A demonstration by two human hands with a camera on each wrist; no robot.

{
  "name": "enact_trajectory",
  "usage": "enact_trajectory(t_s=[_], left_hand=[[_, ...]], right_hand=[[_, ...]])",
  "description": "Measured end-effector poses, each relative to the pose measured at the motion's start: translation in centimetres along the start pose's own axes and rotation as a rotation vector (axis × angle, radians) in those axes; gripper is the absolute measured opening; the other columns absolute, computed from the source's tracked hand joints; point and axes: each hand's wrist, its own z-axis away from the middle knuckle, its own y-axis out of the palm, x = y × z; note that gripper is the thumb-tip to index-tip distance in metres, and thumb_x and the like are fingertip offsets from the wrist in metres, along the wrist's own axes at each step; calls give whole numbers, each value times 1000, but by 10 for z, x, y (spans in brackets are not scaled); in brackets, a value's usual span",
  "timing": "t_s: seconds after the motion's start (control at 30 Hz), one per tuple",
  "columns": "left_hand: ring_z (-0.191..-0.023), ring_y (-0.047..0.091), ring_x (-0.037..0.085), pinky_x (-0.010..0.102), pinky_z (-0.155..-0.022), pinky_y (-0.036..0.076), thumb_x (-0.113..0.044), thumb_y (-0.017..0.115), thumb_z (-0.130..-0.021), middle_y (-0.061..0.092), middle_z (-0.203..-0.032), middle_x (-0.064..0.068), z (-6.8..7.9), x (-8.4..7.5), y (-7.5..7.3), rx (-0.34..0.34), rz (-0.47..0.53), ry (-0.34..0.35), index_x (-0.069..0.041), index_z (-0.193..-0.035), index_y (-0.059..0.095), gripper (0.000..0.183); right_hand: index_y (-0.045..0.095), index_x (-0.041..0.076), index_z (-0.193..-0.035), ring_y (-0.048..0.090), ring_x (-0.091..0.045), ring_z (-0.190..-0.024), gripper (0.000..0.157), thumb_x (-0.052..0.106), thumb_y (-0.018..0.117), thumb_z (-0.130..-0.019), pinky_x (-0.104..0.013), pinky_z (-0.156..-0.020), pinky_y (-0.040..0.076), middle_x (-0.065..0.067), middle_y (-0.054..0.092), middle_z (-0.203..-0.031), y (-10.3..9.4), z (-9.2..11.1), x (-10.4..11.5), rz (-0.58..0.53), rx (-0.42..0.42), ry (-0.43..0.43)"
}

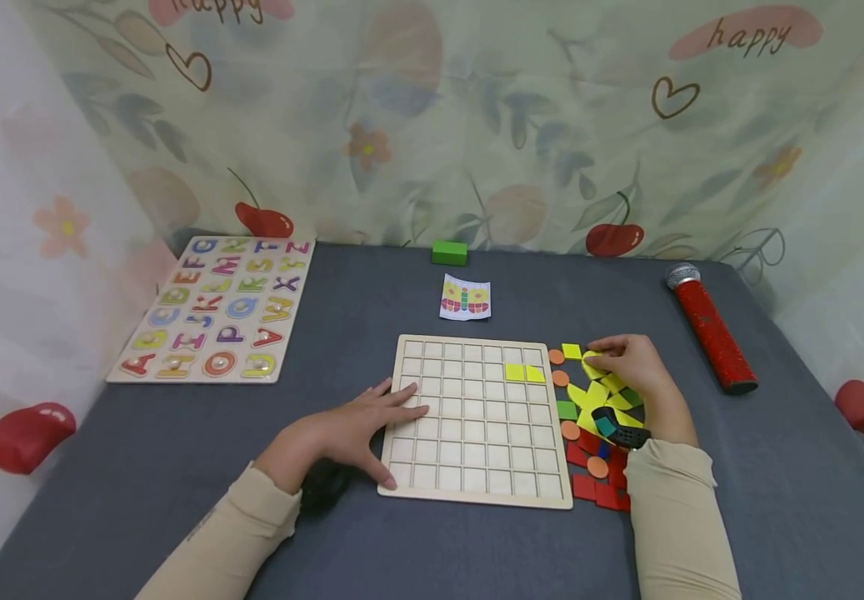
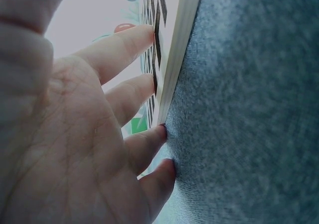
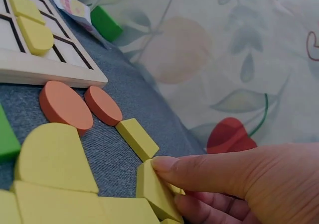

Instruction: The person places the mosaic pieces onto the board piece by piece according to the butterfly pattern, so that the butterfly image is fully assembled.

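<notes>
A pale wooden grid board (image 1: 475, 503) lies in the middle of the table, with two yellow blocks (image 1: 524, 373) side by side in its upper right cells. My left hand (image 1: 345, 429) rests on the board's left edge, fingers spread; in the left wrist view, two fingertips touch the board's face and two lie at its side. Right of the board, my right hand (image 1: 637, 367) is at the far end of a pile of yellow blocks (image 1: 592, 396). Its thumb and a finger pinch a yellow block (image 3: 158, 191), partly hidden by the hand.
Orange discs (image 1: 561, 378), green blocks (image 1: 566, 410) and red blocks (image 1: 595, 490) lie along the board's right side. Behind it are a butterfly pattern card (image 1: 465, 297) and a green block (image 1: 450, 252). An alphabet board (image 1: 214, 317) lies left, a red microphone (image 1: 712, 333) right.
</notes>
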Motion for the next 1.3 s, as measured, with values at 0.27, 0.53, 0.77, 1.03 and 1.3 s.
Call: enact_trajectory(t_s=[0.27,0.53,0.77,1.03,1.3], left_hand=[[-145,-6,33,59,-112,12,-42,80,-68,7,-159,2,1,-2,-1,4,8,-5,-25,-147,30,95],[-145,-5,33,58,-112,13,-41,81,-68,8,-159,2,3,-4,-1,1,6,-9,-24,-147,30,95],[-145,-6,33,58,-113,12,-40,80,-69,7,-159,1,2,-2,-1,1,9,-4,-24,-147,31,94],[-145,-6,34,58,-113,12,-41,80,-69,7,-159,2,2,-2,-1,5,-3,2,-24,-147,29,94],[-145,-6,34,57,-114,10,-42,80,-69,6,-159,2,2,-3,-1,4,-16,-4,-25,-147,29,94]], right_hand=[[62,-2,-115,53,-20,-75,34,17,66,-87,-23,-65,46,-6,60,-86,1,-1,0,1,27,-20],[64,-3,-107,59,-20,-77,26,17,61,-91,-25,-70,49,-13,66,-93,-1,4,9,-2,43,-101],[66,-4,-101,62,-18,-75,26,19,64,-89,-28,-70,52,-15,67,-93,16,3,40,-69,140,-252],[69,-1,-93,60,-18,-73,17,15,68,-85,-25,-70,53,-11,68,-87,50,-9,66,-92,328,-341],[70,-3,-91,58,-15,-72,13,7,69,-83,-23,-68,50,-13,68,-88,68,-15,78,-85,361,-403]])
